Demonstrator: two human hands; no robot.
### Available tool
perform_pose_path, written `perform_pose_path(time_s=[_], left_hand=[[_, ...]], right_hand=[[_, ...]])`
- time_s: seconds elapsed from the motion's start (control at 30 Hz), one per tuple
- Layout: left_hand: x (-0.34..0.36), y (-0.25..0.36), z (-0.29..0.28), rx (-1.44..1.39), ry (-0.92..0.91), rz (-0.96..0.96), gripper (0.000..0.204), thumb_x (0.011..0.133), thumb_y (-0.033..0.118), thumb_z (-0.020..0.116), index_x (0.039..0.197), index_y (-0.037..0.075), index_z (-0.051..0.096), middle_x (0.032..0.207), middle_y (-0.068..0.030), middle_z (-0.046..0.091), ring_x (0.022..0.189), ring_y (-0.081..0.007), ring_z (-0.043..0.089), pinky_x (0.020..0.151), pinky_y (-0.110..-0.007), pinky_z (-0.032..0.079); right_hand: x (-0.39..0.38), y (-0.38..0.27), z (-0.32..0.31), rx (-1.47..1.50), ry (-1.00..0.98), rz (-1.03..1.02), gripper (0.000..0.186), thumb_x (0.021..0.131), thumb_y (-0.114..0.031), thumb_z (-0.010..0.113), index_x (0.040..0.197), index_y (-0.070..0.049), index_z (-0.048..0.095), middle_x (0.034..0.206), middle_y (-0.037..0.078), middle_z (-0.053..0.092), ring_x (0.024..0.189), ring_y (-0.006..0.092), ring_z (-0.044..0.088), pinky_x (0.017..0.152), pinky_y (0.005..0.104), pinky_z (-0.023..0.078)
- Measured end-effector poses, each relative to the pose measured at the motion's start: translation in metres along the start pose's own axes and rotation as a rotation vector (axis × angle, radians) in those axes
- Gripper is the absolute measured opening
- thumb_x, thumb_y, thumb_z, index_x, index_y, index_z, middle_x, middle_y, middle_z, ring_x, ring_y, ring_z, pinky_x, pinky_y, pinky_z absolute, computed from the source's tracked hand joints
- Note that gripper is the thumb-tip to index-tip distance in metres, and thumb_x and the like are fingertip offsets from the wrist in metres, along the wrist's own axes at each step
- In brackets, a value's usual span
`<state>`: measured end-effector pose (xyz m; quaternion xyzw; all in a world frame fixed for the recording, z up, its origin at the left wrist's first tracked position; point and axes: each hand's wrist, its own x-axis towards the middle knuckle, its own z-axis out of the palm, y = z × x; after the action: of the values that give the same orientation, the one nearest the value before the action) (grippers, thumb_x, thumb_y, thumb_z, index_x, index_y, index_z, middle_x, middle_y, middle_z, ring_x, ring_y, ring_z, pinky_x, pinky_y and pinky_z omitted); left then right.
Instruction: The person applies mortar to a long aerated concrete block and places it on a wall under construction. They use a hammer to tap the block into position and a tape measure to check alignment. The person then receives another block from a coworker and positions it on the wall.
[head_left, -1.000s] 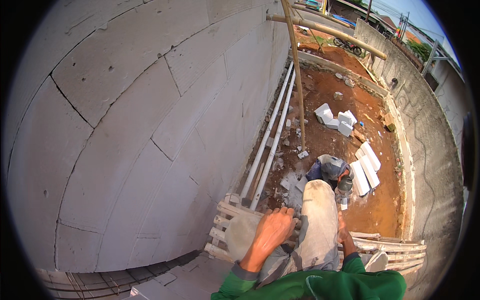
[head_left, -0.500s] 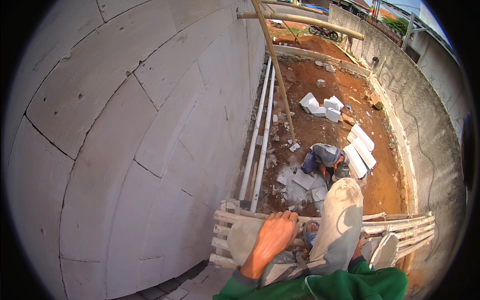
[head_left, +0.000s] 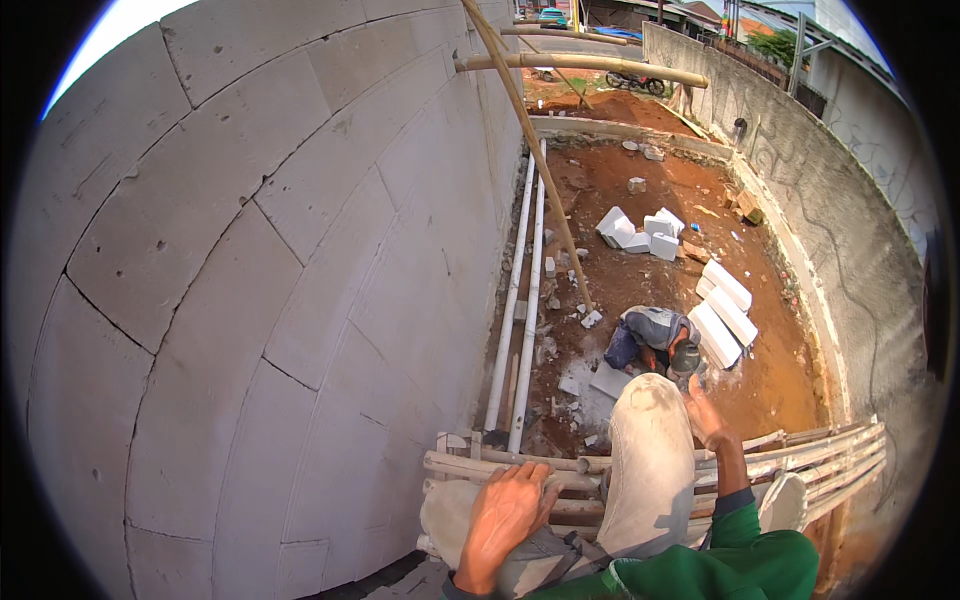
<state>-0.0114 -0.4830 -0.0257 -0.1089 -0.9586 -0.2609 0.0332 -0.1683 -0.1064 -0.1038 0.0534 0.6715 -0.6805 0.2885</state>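
I sit high on a platform of bamboo poles (head_left: pixel 820 462), my knees in dusty, light-coloured trousers (head_left: pixel 648 460). My left hand (head_left: pixel 508 512) rests palm down on my left knee, fingers loosely spread and holding nothing. Beside my raised right knee is my right hand (head_left: pixel 706 418), its fingers stretched upward and apart from any tool. Green sleeves (head_left: pixel 738 530) cover my arms. Below, a crouching co-worker (head_left: pixel 655 338) in a grey top and dark cap bends over a pale block (head_left: pixel 610 380); my knee hides part of that spot.
A tall wall of pale blocks (head_left: pixel 330 270) rises close on my left. Two long white pipes (head_left: pixel 525 320) lie along its foot. A slanting bamboo pole (head_left: pixel 540 150) and a crosswise one (head_left: pixel 600 63) stand ahead. White blocks (head_left: pixel 722 322) lie on reddish soil; a rough grey wall (head_left: pixel 800 170) bounds the right.
My right hand has come up from low behind my right knee to beside it. My left hand has shifted left and down on the knee. The view has tilted up slightly.
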Motion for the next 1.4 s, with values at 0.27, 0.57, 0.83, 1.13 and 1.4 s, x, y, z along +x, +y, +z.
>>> perform_pose_path(time_s=[0.27, 0.57, 0.83, 1.13, 1.4], left_hand=[[0.006, 0.007, -0.003, 0.022, 0.038, -0.002, 0.027, 0.098, 0.027, 0.074, 0.107, 0.001, 0.069, 0.097, -0.0162, 0.074, 0.093, -0.0353, 0.073, 0.082, -0.045, 0.057], [0.0, 0.009, -0.002, 0.072, 0.075, -0.031, 0.03, 0.097, 0.028, 0.074, 0.11, 0.001, 0.071, 0.097, -0.0163, 0.075, 0.092, -0.036, 0.073, 0.083, -0.044, 0.058], [0.005, 0.013, -0.002, 0.103, 0.043, -0.071, 0.031, 0.097, 0.029, 0.075, 0.112, 0.002, 0.071, 0.099, -0.015, 0.075, 0.093, -0.0343, 0.073, 0.081, -0.044, 0.059], [0.008, 0.012, -0.005, 0.095, 0.02, -0.085, 0.03, 0.098, 0.029, 0.074, 0.111, 0.002, 0.07, 0.097, -0.0139, 0.074, 0.092, -0.0339, 0.073, 0.08, -0.043, 0.059], [0.009, 0.014, -0.007, 0.097, 0.01, -0.096, 0.03, 0.098, 0.029, 0.074, 0.11, 0.001, 0.07, 0.101, -0.0157, 0.076, 0.095, -0.0349, 0.073, 0.082, -0.044, 0.059]], right_hand=[[0.032, -0.182, 0.138, -0.367, -0.327, -0.722, 0.071, 0.112, -0.05, 0.056, 0.163, -0.002, 0.045, 0.148, 0.018, 0.065, 0.13, 0.0316, 0.068, 0.114, 0.0479, 0.048], [0.13, -0.054, 0.214, -1.432, -0.493, -0.521, 0.041, 0.1, -0.031, 0.069, 0.123, 0.003, 0.072, 0.113, 0.028, 0.076, 0.106, 0.0462, 0.073, 0.091, 0.0531, 0.059], [0.13, -0.026, 0.223, -1.238, -0.451, -0.736, 0.043, 0.098, -0.029, 0.073, 0.127, 0.003, 0.068, 0.1, 0.028, 0.075, 0.096, 0.049, 0.073, 0.082, 0.0553, 0.059], [0.128, -0.032, 0.21, -1.282, -0.436, -0.669, 0.039, 0.098, -0.029, 0.075, 0.116, 0.005, 0.068, 0.086, 0.028, 0.072, 0.088, 0.0505, 0.072, 0.073, 0.0562, 0.057], [0.133, -0.024, 0.21, -1.232, -0.44, -0.751, 0.035, 0.096, -0.027, 0.077, 0.107, 0.005, 0.066, 0.083, 0.028, 0.071, 0.086, 0.0487, 0.072, 0.071, 0.0549, 0.057]])
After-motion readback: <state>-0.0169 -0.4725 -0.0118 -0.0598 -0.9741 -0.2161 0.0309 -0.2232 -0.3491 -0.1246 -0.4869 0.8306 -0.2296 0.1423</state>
